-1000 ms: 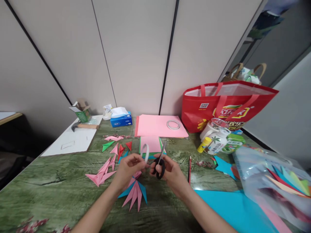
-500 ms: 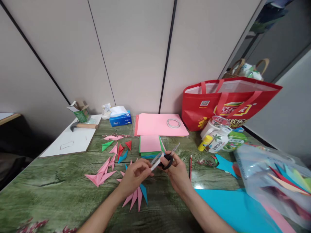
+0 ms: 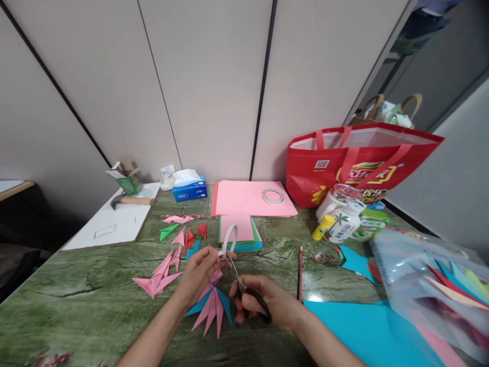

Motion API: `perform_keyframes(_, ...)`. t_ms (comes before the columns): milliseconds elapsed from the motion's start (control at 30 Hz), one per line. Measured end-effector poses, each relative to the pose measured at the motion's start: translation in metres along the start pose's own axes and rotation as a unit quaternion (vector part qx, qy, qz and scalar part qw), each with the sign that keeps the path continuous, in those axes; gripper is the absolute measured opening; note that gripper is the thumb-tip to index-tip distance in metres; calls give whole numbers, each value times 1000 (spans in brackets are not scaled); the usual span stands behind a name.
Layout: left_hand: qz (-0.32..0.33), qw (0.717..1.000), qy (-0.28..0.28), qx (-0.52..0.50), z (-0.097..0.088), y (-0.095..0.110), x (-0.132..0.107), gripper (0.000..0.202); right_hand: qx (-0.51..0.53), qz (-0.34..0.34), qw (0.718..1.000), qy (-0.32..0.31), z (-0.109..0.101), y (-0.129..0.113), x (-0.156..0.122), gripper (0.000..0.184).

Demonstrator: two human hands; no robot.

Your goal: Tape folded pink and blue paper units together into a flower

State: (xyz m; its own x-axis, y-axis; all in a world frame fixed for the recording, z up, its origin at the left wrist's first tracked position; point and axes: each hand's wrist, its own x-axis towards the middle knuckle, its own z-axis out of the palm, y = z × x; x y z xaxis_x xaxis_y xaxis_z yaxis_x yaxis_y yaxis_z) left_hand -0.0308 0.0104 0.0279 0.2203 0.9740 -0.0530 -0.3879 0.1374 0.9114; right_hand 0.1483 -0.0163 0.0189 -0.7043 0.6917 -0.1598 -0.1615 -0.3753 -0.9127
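My left hand [image 3: 197, 272] pinches a white roll of tape [image 3: 229, 238], held upright above the green table [image 3: 76, 300]. Black-handled scissors [image 3: 250, 293] sit in my right hand [image 3: 267, 304], their blades pointing up and left to the tape just under the roll. Below both hands lies a folded paper fan of pink and blue points [image 3: 214, 306].
Pink folded pieces [image 3: 158, 275] and small red, green and blue ones lie at left. Behind are a colored paper stack [image 3: 240, 235], pink sheets [image 3: 250, 198] with a tape ring [image 3: 272, 195], a tissue box [image 3: 190, 189], a red bag [image 3: 359, 163], bottles [image 3: 342, 216], a pencil [image 3: 300, 265], blue paper [image 3: 367, 331] and a plastic bag [image 3: 431, 285].
My right hand dropped toward me and turned the scissors so the blades now point up-left at the tape. My left hand raised the tape roll upright.
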Motion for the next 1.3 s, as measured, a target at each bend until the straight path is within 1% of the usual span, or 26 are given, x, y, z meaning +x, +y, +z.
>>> perform_keyframes(167,-5,997,-40,71,-2,-7,-4,21,-15,1,1000,23,0,1,0,49)
perform_keyframes(333,9,982,-83,170,-2,-7,-6,24,42,7,999,21,-3,6,-1,48)
perform_keyframes(500,14,975,-94,201,-3,-7,-5,24,109,26,994,13,-5,9,0,51)
perform_keyframes(600,20,972,-98,213,-4,-8,-5,25,122,18,992,7,-4,12,1,51)
perform_keyframes(667,27,971,-96,217,-5,-8,-5,26,114,8,993,13,-3,13,1,47)
perform_keyframes(767,32,970,-88,224,-5,-9,-5,26,64,-13,998,18,-3,11,0,43)
perform_keyframes(867,33,971,-74,225,-6,-9,-4,26,14,-58,998,4,-6,6,0,50)
perform_keyframes(900,32,974,-72,212,-5,-10,-4,25,-2,-80,997,14,-8,4,0,52)
perform_keyframes(933,29,978,-73,193,-5,-10,-4,23,-23,-106,993,43,-9,2,1,51)
perform_keyframes(967,25,982,-75,171,-4,-10,-3,20,-49,-130,986,89,-10,1,2,47)
perform_keyframes(1033,22,987,-84,132,-3,-11,-3,16,-94,-166,960,203,-12,1,4,36)
perform_keyframes(1100,26,987,-101,123,0,-11,-4,18,-95,-178,934,294,-15,1,7,32)
perform_keyframes(1167,23,983,-126,129,3,-11,-5,22,-56,-177,924,336,-16,2,9,34)
perform_keyframes(1233,2,980,-141,141,6,-13,-7,25,-9,-166,923,348,-18,2,11,38)
perform_keyframes(1300,-32,977,-141,156,9,-15,-9,31,39,-143,926,348,-19,2,11,41)
